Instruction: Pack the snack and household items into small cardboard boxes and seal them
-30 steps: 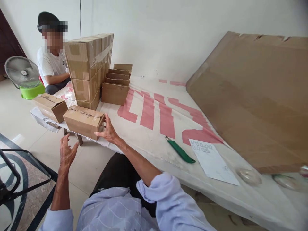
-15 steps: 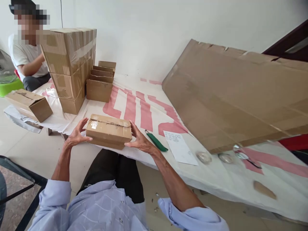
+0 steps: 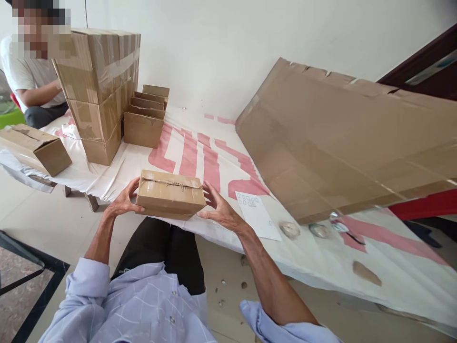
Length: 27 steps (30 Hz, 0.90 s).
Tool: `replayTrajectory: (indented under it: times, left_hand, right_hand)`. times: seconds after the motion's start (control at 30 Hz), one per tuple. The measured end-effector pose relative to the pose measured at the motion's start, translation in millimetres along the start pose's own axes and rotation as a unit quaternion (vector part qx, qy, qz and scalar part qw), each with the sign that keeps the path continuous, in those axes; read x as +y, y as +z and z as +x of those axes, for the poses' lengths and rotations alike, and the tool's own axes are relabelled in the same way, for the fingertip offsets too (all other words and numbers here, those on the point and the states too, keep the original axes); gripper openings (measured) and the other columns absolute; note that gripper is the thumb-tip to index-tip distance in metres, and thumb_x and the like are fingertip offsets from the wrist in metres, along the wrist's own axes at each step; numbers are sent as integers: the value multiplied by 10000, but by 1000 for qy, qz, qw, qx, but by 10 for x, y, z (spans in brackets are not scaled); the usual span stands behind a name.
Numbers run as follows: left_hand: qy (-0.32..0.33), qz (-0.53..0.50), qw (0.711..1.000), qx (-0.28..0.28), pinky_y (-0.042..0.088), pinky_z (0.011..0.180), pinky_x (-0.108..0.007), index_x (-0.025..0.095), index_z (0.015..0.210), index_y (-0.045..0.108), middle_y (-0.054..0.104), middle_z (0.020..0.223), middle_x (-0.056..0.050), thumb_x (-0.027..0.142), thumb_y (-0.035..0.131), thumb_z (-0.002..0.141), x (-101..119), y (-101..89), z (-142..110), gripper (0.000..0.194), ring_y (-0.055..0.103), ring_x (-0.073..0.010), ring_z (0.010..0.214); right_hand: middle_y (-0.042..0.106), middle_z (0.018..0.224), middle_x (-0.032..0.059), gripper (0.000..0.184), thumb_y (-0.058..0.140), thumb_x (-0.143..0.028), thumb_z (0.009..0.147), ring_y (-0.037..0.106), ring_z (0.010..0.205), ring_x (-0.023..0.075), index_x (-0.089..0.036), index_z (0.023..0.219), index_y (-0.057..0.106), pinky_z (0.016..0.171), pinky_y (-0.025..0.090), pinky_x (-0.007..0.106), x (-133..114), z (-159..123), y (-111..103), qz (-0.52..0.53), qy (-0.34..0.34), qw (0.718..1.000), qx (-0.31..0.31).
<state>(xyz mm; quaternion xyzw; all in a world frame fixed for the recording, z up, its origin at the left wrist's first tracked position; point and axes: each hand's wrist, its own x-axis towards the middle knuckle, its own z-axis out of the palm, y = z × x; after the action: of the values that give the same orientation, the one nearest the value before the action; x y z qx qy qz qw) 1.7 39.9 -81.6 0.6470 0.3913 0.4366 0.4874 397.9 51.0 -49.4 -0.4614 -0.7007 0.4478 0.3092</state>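
Observation:
A small taped cardboard box (image 3: 170, 195) sits at the table's front edge, a dark seam running along its top. My left hand (image 3: 125, 199) grips its left end, with the thumb low on the front and the fingers behind. At the opposite end, my right hand (image 3: 223, 209) has its thumb at the lower front corner and its curled fingers against the side. The box's underside is hidden, so I cannot tell whether it rests on the cloth.
Stacked taped boxes (image 3: 103, 85) stand at left beside an open box (image 3: 143, 128); another box (image 3: 37, 147) lies nearer. A person (image 3: 39, 81) sits behind. A large cardboard sheet (image 3: 339, 143) leans at right, near a paper (image 3: 257, 216) and tape rolls (image 3: 289, 229).
Both hands and the box between them have shifted right along the table edge. The green-handled tool seen earlier is now hidden behind my right hand. The view has turned slightly.

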Motion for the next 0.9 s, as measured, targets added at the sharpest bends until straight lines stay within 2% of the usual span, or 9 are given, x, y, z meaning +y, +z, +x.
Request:
replayTrajectory:
  times: [0.17, 0.27, 0.33, 0.43, 0.6, 0.67, 0.77, 0.9]
  left_hand:
    - [-18, 29, 996, 77, 546, 1170, -630, 261, 1723, 380, 433, 1754, -237, 562, 1068, 512, 35, 233, -16, 1424, 398, -494, 1637]
    - [-7, 45, 994, 94, 530, 1190, -635, 253, 1715, 379, 388, 1777, -234, 628, 1066, 491, 107, 394, -4, 1452, 362, -506, 1649]
    - [7, 53, 994, 100, 488, 1237, -639, 229, 1700, 391, 377, 1777, -239, 659, 1061, 492, 172, 474, 16, 1447, 345, -508, 1655]
    - [25, 64, 992, 101, 427, 1289, -649, 212, 1667, 420, 416, 1737, -237, 687, 1054, 505, 268, 546, 49, 1406, 379, -504, 1632]
    - [63, 88, 991, 76, 458, 1258, -640, 228, 1625, 468, 483, 1639, -203, 615, 1056, 557, 379, 577, 56, 1279, 473, -478, 1544]
    - [73, 98, 990, 64, 470, 1249, -625, 232, 1625, 474, 488, 1622, -194, 547, 1043, 594, 404, 581, 47, 1219, 486, -462, 1526]
    - [80, 110, 989, 65, 481, 1239, -617, 251, 1613, 485, 501, 1616, -180, 490, 1025, 618, 429, 605, 44, 1157, 500, -450, 1511]
    - [94, 129, 983, 91, 481, 1242, -632, 274, 1566, 532, 539, 1616, -170, 456, 1044, 597, 461, 689, 65, 1111, 524, -457, 1504]
  right_hand:
    - [549, 1700, 145, 1150, 933, -633, 762, 520, 1573, 392, -276, 1731, 428, 1271, 495, 530, -69, -16, 90, 23, 9, 999, 35]
    - [664, 1575, 144, 1043, 913, -619, 764, 632, 1446, 387, -252, 1658, 520, 1198, 558, 527, 10, -72, 42, 44, 40, 998, 28]
    - [697, 1527, 151, 1004, 918, -606, 753, 655, 1402, 388, -236, 1614, 558, 1158, 583, 526, 76, -115, 3, 47, 56, 997, 34]
    - [721, 1484, 162, 971, 932, -604, 742, 665, 1371, 389, -223, 1566, 589, 1115, 604, 523, 134, -156, -27, 48, 70, 995, 45]
    - [740, 1441, 167, 968, 940, -631, 747, 700, 1303, 377, -218, 1551, 593, 1058, 637, 506, 133, -169, -49, 49, 80, 994, 49]
    - [724, 1471, 163, 973, 935, -623, 759, 696, 1320, 374, -225, 1573, 581, 1069, 634, 502, 138, -170, -87, 41, 79, 995, 51]
    - [636, 1609, 151, 966, 908, -599, 788, 630, 1444, 370, -266, 1622, 550, 1139, 597, 498, 149, -165, -195, 35, 53, 996, 61]
    - [601, 1643, 142, 749, 807, -577, 874, 576, 1520, 379, -298, 1546, 630, 1195, 554, 559, 6, -152, -326, 6, 4, 989, 145]
